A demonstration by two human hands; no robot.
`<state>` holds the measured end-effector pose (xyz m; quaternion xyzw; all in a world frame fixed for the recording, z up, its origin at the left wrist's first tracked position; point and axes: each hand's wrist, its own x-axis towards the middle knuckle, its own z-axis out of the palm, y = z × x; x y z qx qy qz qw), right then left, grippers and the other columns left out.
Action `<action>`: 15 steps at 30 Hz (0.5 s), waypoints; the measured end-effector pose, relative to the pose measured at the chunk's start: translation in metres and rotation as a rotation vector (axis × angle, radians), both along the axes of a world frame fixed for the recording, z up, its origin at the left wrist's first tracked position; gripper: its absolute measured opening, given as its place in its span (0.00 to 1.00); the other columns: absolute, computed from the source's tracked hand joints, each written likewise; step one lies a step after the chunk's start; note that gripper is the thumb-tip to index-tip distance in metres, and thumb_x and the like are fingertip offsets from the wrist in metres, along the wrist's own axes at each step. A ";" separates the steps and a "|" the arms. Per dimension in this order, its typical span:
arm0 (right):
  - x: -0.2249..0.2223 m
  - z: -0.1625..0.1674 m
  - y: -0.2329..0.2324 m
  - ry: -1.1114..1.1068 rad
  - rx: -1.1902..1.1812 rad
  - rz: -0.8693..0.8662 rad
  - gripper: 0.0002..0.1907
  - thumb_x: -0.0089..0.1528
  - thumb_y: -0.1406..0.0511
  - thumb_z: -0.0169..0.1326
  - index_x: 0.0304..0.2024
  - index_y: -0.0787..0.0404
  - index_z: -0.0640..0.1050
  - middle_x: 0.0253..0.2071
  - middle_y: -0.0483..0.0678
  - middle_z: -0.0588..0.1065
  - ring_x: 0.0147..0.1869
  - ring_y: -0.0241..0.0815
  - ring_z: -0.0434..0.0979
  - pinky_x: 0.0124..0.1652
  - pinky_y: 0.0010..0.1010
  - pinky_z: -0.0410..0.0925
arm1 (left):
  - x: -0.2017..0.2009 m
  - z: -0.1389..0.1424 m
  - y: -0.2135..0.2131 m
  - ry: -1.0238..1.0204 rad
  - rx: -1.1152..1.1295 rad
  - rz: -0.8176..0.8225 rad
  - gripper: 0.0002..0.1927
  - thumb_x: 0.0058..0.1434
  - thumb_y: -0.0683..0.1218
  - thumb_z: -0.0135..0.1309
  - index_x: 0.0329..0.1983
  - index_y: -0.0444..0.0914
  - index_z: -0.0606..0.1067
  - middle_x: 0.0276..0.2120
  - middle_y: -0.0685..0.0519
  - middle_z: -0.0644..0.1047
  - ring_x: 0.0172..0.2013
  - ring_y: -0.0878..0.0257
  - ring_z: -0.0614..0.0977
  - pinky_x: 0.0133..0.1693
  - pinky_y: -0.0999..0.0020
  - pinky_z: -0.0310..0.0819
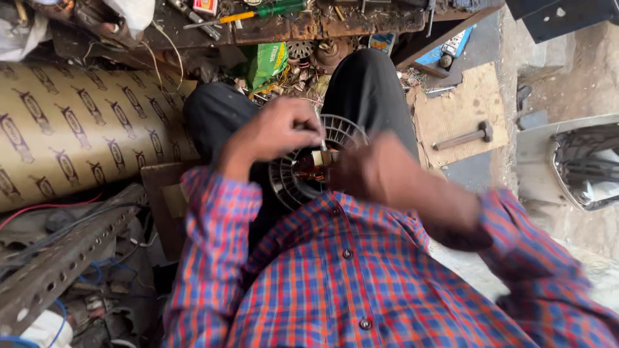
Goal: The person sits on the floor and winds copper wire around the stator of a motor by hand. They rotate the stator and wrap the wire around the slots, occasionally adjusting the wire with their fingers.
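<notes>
A: From the head camera, what did we have in our lap?

B: We held a round slotted motor core [303, 171], pale grey with coppery windings at its middle, resting between our knees in dark trousers [367, 87].

A: And our hands?

B: Our left hand [277, 132] sat at eleven o'clock of the core, fingers curled and pinched on a small pale piece at the core's centre. Our right hand [364, 171] lay at three o'clock of it, blurred, touching the core's side; we could not tell how its fingers were set.

A: What lay about us?

B: A roll of printed brown paper [84, 135] at nine o'clock, a hammer [464, 136] on a board at two o'clock, a green-handled screwdriver [258, 13] on the cluttered bench at twelve, and a perforated metal angle bar [64, 254] at eight o'clock
</notes>
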<state>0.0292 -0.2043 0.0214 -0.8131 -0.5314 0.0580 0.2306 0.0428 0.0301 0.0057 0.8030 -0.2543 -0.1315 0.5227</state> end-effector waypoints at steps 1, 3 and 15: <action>-0.013 0.016 -0.005 0.142 -0.124 0.049 0.06 0.60 0.66 0.61 0.30 0.58 0.78 0.27 0.48 0.72 0.29 0.49 0.75 0.28 0.42 0.67 | -0.005 0.009 0.001 -0.020 -0.091 0.139 0.08 0.59 0.46 0.62 0.36 0.36 0.82 0.37 0.49 0.80 0.39 0.57 0.83 0.43 0.61 0.78; -0.024 0.039 -0.014 0.281 0.093 0.153 0.07 0.56 0.67 0.60 0.37 0.60 0.81 0.26 0.48 0.72 0.29 0.49 0.75 0.30 0.40 0.69 | -0.041 0.022 -0.007 -0.025 -0.283 0.454 0.08 0.64 0.46 0.60 0.40 0.36 0.81 0.41 0.48 0.79 0.42 0.56 0.83 0.46 0.58 0.79; 0.056 -0.086 -0.017 0.104 0.299 -0.404 0.03 0.64 0.68 0.63 0.41 0.56 0.83 0.34 0.47 0.79 0.36 0.43 0.81 0.35 0.34 0.72 | -0.028 -0.023 -0.025 -0.146 -0.033 0.511 0.11 0.62 0.48 0.66 0.37 0.35 0.79 0.38 0.47 0.79 0.42 0.56 0.82 0.45 0.61 0.75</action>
